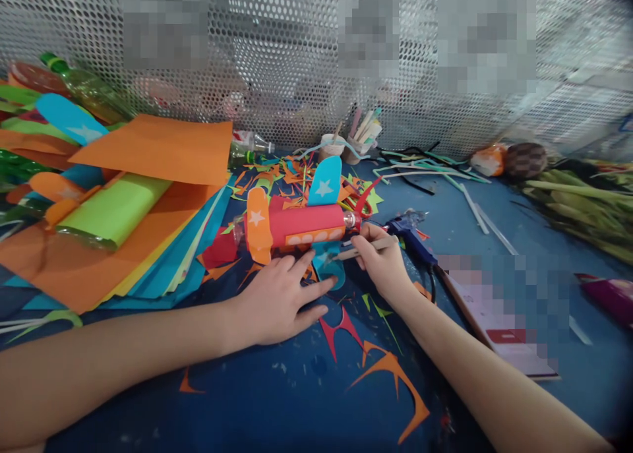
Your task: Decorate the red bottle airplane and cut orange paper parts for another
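A toy plane (309,219) made from a clear bottle wrapped in red paper lies on its side before me. It carries an orange tail strip (258,219) with a white star and two blue wings, the far one (325,181) bearing a white star. My left hand (277,299) lies spread, its fingertips on or beside the near blue wing (332,280). In my right hand (380,258) is a slim pale paintbrush (349,252), pinched in the fingers, its tip at the white star on the near wing. The fingers partly cover that wing.
A blue hot glue gun (413,239) lies right of the plane. Orange paper sheets (163,146) and a green-wrapped bottle (119,209) are piled at left. Paper scraps (390,374) litter the blue table. Cups (332,146) stand by the perforated metal screen (277,51); a pink-white booklet (499,314) lies right.
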`<state>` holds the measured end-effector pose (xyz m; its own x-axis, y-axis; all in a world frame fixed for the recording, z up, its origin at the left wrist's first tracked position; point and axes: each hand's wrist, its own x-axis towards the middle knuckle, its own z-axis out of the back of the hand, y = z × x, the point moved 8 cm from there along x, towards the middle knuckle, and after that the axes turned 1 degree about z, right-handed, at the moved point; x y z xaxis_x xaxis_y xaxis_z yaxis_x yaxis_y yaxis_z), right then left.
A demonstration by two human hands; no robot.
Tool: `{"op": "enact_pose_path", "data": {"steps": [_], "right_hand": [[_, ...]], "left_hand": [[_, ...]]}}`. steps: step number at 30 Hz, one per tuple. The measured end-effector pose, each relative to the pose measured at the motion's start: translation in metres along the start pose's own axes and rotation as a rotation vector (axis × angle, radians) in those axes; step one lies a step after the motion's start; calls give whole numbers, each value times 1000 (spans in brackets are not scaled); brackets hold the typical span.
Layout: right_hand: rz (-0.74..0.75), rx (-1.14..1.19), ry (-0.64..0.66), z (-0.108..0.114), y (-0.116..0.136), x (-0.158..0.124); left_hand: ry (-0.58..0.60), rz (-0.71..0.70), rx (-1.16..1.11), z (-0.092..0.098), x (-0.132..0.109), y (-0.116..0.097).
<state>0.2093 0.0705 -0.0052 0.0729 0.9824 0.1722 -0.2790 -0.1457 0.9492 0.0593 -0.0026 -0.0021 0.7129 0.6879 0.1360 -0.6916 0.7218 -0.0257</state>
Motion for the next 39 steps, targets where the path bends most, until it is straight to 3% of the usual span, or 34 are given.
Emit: {"op": "enact_pose_path", "data": {"steps": [7, 13, 21, 29, 39], "right_hand": [[-11, 93, -49, 3, -3, 1], [7, 63, 52, 0, -3, -3], [-6, 136, 75, 0, -4, -5], [9, -36, 150, -6, -5, -6], [17, -24, 138, -7, -10, -5]], "left_hand": [[-32, 0, 4, 3, -3, -1], [-28, 29, 6, 7, -12, 2], [-9, 22, -12, 2, -12, 2], [-8, 9, 7, 2, -11, 2], [-2, -1, 1, -1, -11, 2]]}}
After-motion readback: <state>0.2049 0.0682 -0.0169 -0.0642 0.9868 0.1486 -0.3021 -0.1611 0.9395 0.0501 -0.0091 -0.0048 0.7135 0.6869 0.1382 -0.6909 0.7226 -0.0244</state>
